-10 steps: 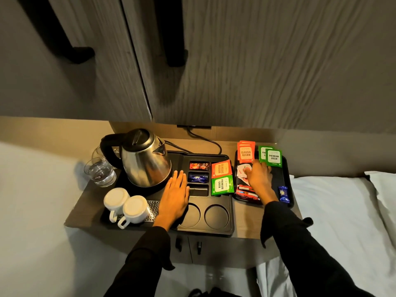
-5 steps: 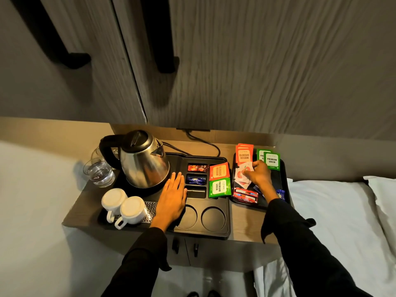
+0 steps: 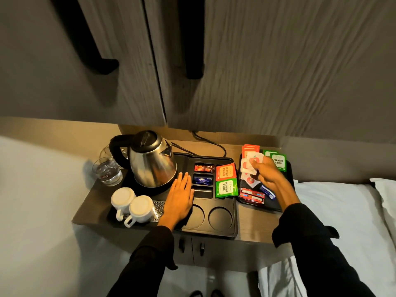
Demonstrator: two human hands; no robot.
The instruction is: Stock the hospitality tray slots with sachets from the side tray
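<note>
The black hospitality tray [image 3: 214,231] holds a red sachet [image 3: 204,168], a blue sachet [image 3: 202,180], an orange Classic Assam tea bag [image 3: 225,171] and a green Premium Green tea bag [image 3: 226,188] in its slots. One slot [image 3: 202,192] below the blue sachet looks empty. My left hand [image 3: 179,197] lies flat and open on this tray. My right hand [image 3: 269,175] hovers over the side tray [image 3: 288,185], pinching white sachets with a red mark [image 3: 254,160]. More white sachets [image 3: 248,180], red sachets [image 3: 251,196], orange tea bags [image 3: 249,147] and green tea bags [image 3: 278,160] lie in the side tray.
A steel kettle [image 3: 152,161] stands at the tray's back left, its cord [image 3: 211,142] running to the wall. Two upturned white cups [image 3: 132,205] sit on a drip grid. Glasses [image 3: 107,171] stand at the left edge. Wardrobe doors rise behind; a bed [image 3: 342,211] lies right.
My right hand has lifted from the side tray's floor, now holding white sachets raised over the tea bags. My left hand stays flat on the hospitality tray.
</note>
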